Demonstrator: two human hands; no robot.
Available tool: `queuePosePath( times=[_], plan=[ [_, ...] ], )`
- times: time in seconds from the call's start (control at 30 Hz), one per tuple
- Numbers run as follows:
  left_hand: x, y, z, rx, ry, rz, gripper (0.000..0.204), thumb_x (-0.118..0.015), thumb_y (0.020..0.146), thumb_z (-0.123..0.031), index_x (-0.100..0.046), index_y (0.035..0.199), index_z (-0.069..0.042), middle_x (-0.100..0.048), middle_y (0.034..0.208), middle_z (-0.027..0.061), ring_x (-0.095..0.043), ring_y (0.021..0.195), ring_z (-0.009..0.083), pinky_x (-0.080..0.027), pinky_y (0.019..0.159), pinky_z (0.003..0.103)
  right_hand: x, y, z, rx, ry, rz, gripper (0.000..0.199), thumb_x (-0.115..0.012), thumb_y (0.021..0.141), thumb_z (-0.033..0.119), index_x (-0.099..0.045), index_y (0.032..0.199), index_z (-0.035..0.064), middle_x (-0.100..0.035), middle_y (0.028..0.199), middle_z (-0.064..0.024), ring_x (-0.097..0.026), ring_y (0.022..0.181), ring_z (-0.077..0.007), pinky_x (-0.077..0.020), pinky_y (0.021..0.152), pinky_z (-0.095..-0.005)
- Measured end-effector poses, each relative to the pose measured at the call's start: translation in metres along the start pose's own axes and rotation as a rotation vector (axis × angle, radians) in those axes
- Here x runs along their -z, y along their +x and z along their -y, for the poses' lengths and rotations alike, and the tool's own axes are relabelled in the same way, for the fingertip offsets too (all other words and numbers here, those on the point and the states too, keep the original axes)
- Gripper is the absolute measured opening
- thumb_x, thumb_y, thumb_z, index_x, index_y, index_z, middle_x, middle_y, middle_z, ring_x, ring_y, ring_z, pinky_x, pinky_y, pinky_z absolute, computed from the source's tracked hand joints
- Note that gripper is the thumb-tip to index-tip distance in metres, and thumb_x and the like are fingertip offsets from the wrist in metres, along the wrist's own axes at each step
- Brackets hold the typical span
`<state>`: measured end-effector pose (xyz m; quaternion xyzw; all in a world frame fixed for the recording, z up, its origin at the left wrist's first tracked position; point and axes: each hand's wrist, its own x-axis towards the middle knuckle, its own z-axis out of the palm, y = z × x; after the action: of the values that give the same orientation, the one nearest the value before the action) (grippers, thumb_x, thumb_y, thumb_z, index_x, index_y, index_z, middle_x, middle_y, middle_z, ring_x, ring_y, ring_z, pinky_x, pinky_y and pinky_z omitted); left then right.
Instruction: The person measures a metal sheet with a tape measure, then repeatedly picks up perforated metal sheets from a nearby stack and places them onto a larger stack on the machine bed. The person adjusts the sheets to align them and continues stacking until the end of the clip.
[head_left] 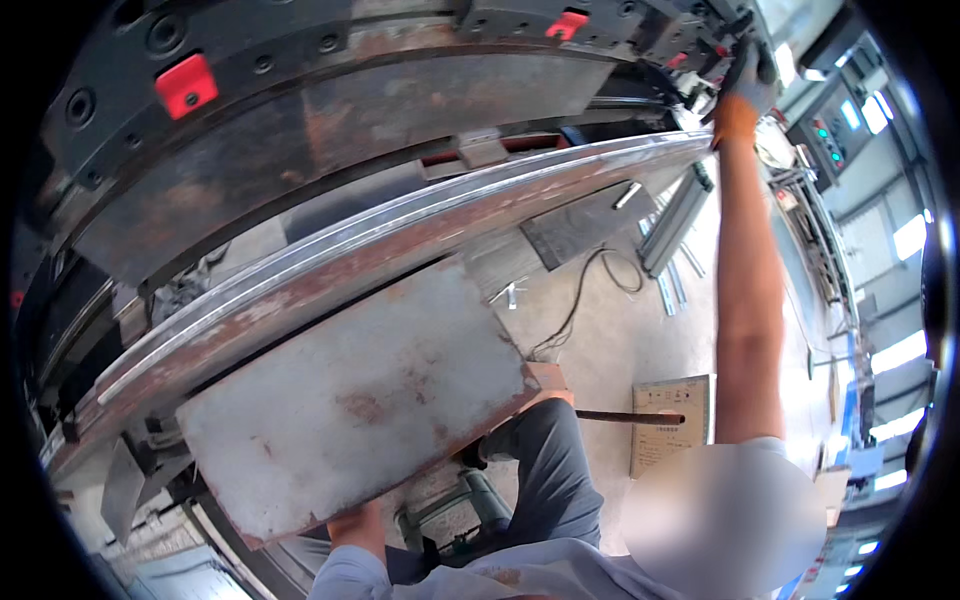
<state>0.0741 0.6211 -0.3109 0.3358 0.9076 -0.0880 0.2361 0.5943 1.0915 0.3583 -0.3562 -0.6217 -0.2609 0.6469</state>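
Observation:
In front of me a flat grey steel plate [365,395] with rust patches lies up against the machine's long lower bed [440,225]. My left hand [358,525] is at the plate's near edge; its fingers are hidden beneath. My right arm stretches far forward along the right side. On my right hand [742,92] is a glove with an orange cuff and dark grey fingers. It touches or is close to the far right end of the machine, and the dark parts there hide how its fingers are set.
Across the top runs the machine's heavy upper beam [330,110] with red clamps [186,86]. On the floor are a looped black cable [600,265] and a cardboard box [655,450] near a rusty rod [630,416]. A green-lit control panel [828,140] stands at the far right.

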Motion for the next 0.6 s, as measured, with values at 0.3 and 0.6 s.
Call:
queuePosePath(
  times=[0.3, 0.6],
  plan=[
    [0.026, 0.042, -0.013, -0.021, -0.051, -0.014, 0.035, -0.058, 0.098, -0.026, -0.066, 0.129, -0.012, -0.067, 0.128, 0.0111, -0.062, 0.116, 0.0259, -0.047, 0.099, 0.038, 0.085, -0.323, -0.147, -1.401, 0.689, 0.491, 0.037, -0.042, 0.105, 0.035, -0.058, 0.133, 0.0167, -0.062, 0.126, -0.0075, -0.057, 0.112, -0.0221, -0.0487, 0.097, -0.0419],
    [0.024, -0.026, 0.009, -0.121, -0.161, 0.095, 0.039, -0.055, 0.1, -0.03, -0.065, 0.133, -0.012, -0.066, 0.133, 0.0113, -0.06, 0.123, 0.0268, -0.045, 0.105, 0.038, -0.027, -0.363, -0.118, -1.602, 0.86, 0.579, 0.049, -0.044, 0.1, 0.047, -0.063, 0.126, 0.0091, -0.067, 0.113, -0.0158, -0.068, 0.094, -0.0351, -0.0572, 0.084, -0.0649]
  ],
)
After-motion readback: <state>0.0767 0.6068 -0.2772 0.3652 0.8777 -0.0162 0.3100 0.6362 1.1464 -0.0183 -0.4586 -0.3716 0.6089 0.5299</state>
